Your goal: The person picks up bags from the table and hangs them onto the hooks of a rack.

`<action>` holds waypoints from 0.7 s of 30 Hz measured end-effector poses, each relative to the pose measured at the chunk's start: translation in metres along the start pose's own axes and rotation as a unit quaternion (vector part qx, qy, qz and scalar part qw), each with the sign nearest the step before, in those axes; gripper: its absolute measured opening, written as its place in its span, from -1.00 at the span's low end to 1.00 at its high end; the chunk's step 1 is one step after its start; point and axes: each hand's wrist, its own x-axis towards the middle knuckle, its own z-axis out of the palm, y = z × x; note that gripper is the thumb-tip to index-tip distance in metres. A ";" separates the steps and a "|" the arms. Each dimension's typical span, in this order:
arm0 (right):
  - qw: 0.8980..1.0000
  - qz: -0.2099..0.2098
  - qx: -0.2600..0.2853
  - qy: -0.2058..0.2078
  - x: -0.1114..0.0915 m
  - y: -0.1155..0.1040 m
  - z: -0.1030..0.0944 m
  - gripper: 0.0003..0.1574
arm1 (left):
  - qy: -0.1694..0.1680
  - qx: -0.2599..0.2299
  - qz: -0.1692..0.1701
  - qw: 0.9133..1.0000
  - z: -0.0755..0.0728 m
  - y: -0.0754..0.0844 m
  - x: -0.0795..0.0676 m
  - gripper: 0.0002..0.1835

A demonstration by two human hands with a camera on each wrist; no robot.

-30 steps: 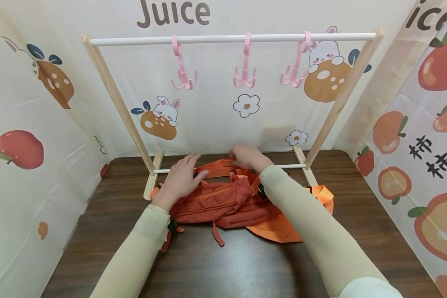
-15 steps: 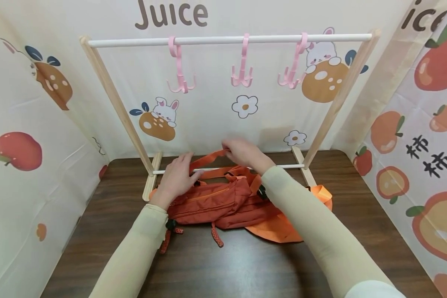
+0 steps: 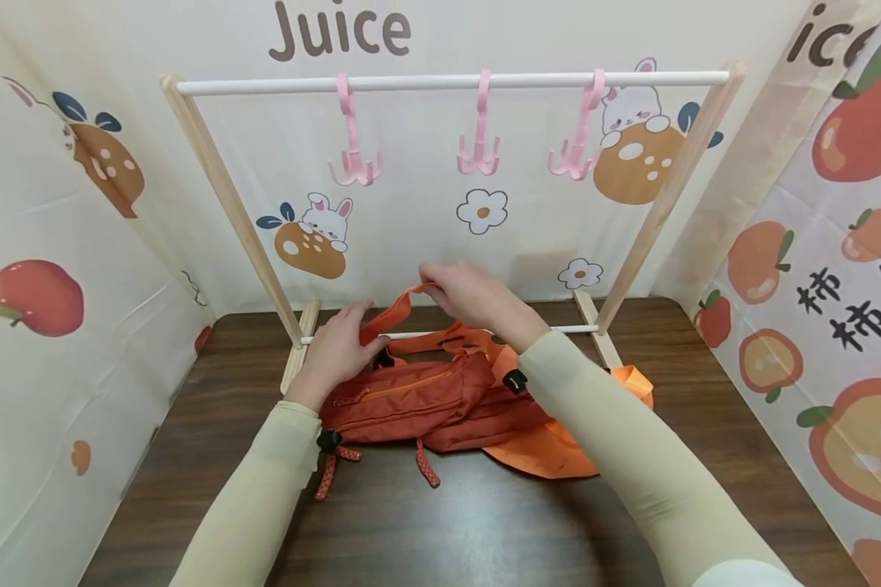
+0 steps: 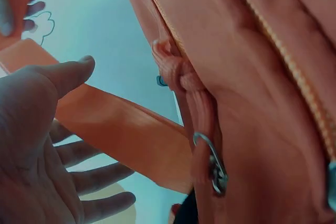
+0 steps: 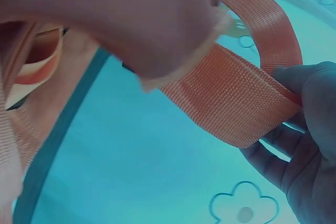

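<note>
A rust-red bag (image 3: 404, 399) with an orange zip and red cord zipper pulls lies on the table below the rack. My right hand (image 3: 470, 297) is raised over its back edge and pinches an orange webbing strap (image 3: 392, 314) between thumb and fingers. The right wrist view shows the strap (image 5: 236, 98) folded at the thumb. Beside the bag's left end, my left hand (image 3: 334, 355) has its fingers spread and straight. The strap (image 4: 121, 129) passes between its thumb and fingers in the left wrist view. My right sleeve covers part of the bag's right side.
A wooden rack with a white top bar (image 3: 426, 83) stands behind the bag, its low white rod (image 3: 576, 329) near the table. Pink hooks (image 3: 477, 151) hang from the top bar. Printed cloth walls (image 3: 81, 408) enclose the dark wooden table (image 3: 440, 538) at the back and sides.
My right hand has taken hold of the orange strap, lifted it, and moved left with it. My left hand has shifted slightly left and down. The bag's body stays in about the same place.
</note>
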 end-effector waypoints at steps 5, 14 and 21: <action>1.000 -0.008 0.015 0.013 -0.003 -0.008 -0.009 -0.80 | 0.026 -0.017 0.007 0.999 0.001 -0.006 -0.002 -0.44; 0.999 -0.010 0.026 0.036 -0.010 -0.016 -0.028 -0.88 | 0.083 -0.030 0.020 0.996 -0.011 -0.011 -0.008 -0.88; 0.997 -0.008 0.039 0.063 -0.014 -0.017 -0.040 -0.91 | 0.139 -0.067 0.010 0.988 -0.030 -0.005 -0.013 -0.84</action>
